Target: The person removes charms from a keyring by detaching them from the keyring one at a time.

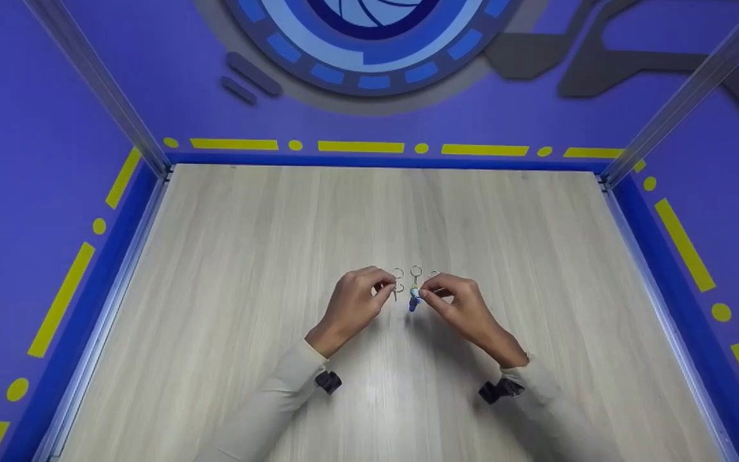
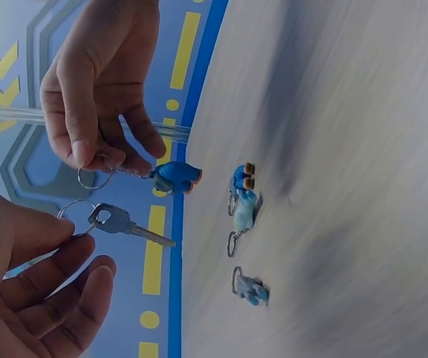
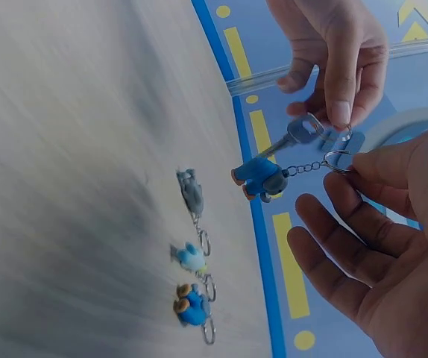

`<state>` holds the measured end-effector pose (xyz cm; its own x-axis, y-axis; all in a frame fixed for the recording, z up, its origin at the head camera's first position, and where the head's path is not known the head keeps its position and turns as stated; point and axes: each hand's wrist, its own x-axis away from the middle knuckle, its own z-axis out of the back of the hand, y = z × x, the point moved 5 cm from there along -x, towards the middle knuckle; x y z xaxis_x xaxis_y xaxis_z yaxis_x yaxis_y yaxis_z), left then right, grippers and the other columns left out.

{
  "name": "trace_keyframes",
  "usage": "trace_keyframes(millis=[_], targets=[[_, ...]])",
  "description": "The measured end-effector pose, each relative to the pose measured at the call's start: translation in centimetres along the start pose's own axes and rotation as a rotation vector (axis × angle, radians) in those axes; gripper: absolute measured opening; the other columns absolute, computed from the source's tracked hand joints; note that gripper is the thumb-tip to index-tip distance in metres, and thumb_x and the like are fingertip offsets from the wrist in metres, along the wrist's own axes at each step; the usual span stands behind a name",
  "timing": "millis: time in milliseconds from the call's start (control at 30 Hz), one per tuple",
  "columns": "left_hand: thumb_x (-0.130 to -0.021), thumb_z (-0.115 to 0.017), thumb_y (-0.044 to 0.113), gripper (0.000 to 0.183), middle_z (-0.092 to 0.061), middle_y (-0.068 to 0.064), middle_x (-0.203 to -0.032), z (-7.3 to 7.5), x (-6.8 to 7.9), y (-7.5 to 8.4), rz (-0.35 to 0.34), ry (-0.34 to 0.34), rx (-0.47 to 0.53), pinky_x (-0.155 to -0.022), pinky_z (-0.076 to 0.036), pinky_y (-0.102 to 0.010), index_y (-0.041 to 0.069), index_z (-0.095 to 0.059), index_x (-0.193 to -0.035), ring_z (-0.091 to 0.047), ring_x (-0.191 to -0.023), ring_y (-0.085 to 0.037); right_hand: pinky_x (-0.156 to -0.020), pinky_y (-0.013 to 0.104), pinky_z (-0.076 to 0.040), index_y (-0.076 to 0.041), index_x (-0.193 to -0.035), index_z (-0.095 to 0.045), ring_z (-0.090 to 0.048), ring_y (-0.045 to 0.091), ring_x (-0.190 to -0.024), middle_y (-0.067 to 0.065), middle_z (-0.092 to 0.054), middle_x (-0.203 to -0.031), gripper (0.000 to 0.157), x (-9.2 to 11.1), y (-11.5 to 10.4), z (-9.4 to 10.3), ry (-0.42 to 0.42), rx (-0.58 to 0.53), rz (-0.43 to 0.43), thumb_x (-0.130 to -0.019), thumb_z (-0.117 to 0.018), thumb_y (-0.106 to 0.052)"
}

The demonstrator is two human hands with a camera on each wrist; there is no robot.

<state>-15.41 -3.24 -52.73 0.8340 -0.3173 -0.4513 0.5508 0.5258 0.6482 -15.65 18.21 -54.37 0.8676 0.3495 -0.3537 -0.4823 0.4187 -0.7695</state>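
Observation:
My left hand (image 1: 356, 298) pinches a split ring (image 2: 77, 212) between thumb and forefinger. A silver key (image 2: 117, 221) hangs from that ring. Thumb and forefinger of my right hand (image 1: 462, 305) hold the ring (image 3: 337, 162) of a keychain; a blue figurine (image 3: 262, 177) dangles from its short chain. Key and figurine are close together above the table. Below them lie three more figurine keychains: a grey-blue one (image 2: 252, 289), a pale blue one (image 2: 244, 212) and a blue one with orange-brown feet (image 3: 192, 308). In the head view, my hands partly hide these.
The light wood-grain table (image 1: 247, 244) has metal rails along its sides. Blue printed panels (image 1: 369, 122) with yellow marks enclose it at the back, left and right. A small black camera sits on each wrist, such as the left wrist camera (image 1: 328, 382).

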Motion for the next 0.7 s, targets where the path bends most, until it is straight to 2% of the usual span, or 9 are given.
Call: trace_keyframes(millis=[233,400,533,700], targets=[[-0.099,-0.08,0.003,0.007,-0.078,0.001,-0.09,0.9,1.3,-1.5,0.054,0.003,-0.008,-0.072,-0.059,-0.031,0.008,-0.082,-0.095,-0.07,-0.081,-0.011,-0.08,0.045,-0.066,-0.004,-0.099,-0.081,-0.078,0.022,-0.088,0.008,-0.082,-0.096,0.004,1.5,1.6,1.3,0.024,0.025,-0.007,-0.097,-0.082,0.0],[-0.097,-0.081,0.0,0.008,-0.078,-0.001,-0.089,1.4,2.8,-3.3,0.086,0.012,-0.027,-0.072,-0.059,-0.033,0.008,-0.082,-0.095,-0.07,-0.08,-0.013,-0.08,0.042,-0.066,-0.006,-0.097,-0.081,-0.077,0.019,-0.089,0.005,-0.081,-0.096,0.006,3.0,3.2,2.7,0.044,0.047,-0.085,-0.1,-0.08,-0.001],[-0.097,-0.08,0.001,0.007,-0.078,-0.001,-0.089,1.7,3.9,-4.9,0.124,0.007,-0.028,-0.073,-0.06,-0.034,0.007,-0.083,-0.096,-0.07,-0.081,-0.013,-0.081,0.034,-0.064,-0.009,-0.097,-0.082,-0.076,0.016,-0.09,0.002,-0.081,-0.096,0.008,4.1,4.4,3.6,0.057,0.058,-0.154,-0.099,-0.081,-0.001],[-0.098,-0.08,0.002,0.006,-0.078,-0.001,-0.09,2.0,4.4,-6.5,0.173,-0.011,-0.033,-0.074,-0.06,-0.035,0.006,-0.083,-0.096,-0.07,-0.081,-0.013,-0.08,0.027,-0.062,-0.008,-0.097,-0.082,-0.076,0.015,-0.089,0.004,-0.081,-0.095,0.006,4.3,5.9,4.3,0.073,0.083,-0.2,-0.099,-0.082,-0.003]])
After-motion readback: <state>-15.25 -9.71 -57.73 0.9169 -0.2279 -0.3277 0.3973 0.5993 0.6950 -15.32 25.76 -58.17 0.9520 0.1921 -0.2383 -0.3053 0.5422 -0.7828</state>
